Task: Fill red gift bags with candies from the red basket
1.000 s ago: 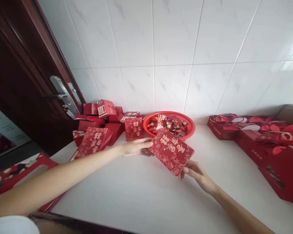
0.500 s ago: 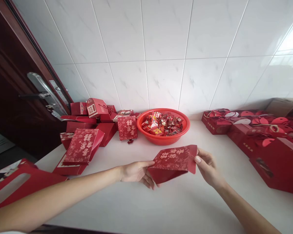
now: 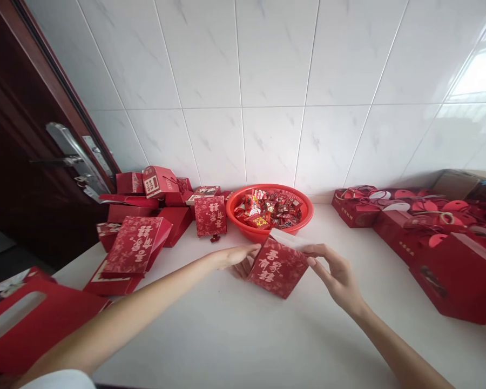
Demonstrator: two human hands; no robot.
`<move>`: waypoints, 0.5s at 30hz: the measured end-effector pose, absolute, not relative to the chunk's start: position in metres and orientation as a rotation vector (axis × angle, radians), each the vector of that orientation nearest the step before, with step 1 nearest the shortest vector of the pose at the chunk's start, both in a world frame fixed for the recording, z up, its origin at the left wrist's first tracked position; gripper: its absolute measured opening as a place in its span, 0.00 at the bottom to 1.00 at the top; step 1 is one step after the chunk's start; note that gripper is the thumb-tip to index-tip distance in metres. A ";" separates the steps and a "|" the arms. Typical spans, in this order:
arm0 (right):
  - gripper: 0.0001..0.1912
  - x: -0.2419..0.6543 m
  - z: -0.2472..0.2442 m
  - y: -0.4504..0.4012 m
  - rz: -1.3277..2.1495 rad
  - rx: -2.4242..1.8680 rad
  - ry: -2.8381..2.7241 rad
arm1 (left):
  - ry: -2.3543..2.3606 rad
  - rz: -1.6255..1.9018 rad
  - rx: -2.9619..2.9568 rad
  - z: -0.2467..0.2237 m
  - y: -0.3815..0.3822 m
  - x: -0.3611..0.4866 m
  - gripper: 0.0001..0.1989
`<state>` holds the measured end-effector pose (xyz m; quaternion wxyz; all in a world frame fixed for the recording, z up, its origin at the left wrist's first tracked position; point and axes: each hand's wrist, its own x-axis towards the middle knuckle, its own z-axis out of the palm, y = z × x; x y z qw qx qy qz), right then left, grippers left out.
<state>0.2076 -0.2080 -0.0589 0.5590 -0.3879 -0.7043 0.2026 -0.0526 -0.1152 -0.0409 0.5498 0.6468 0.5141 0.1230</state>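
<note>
A red paper gift box (image 3: 276, 270) with pale characters on its front is held between both hands, tilted, its white-lined flap raised at the top. My left hand (image 3: 237, 260) grips its left side, the fingers partly hidden behind it. At the upper right edge, my right hand (image 3: 335, 275) pinches the box between thumb and fingers. Just behind the box stands a red plastic basket (image 3: 249, 232) full of wrapped candies (image 3: 273, 208).
Several red boxes (image 3: 135, 246) are piled at the left, near a dark door (image 3: 32, 135) with a metal handle. A red bag (image 3: 44, 324) lies at the front left. Along the right stand red gift boxes (image 3: 453, 281) with cords. A tiled wall (image 3: 273, 146) rises behind the white table (image 3: 210, 346).
The box has been turned from lying sideways to more upright, its lettering now facing me and its flap at the top. Both hands have shifted with it, slightly left.
</note>
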 end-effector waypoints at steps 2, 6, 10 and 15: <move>0.08 0.205 -0.058 -0.208 0.447 -0.909 -1.658 | 1.234 0.491 1.567 -0.028 -0.117 -0.051 0.27; 0.07 0.192 -0.058 -0.209 0.369 -0.891 -1.702 | 0.944 0.920 1.755 -0.004 -0.137 -0.044 0.19; 0.08 0.178 -0.062 -0.208 0.315 -0.890 -1.736 | 0.904 0.964 1.735 -0.004 -0.155 -0.031 0.16; 0.08 0.164 -0.069 -0.204 0.315 -0.847 -1.778 | 1.044 1.002 1.461 -0.016 -0.151 -0.028 0.12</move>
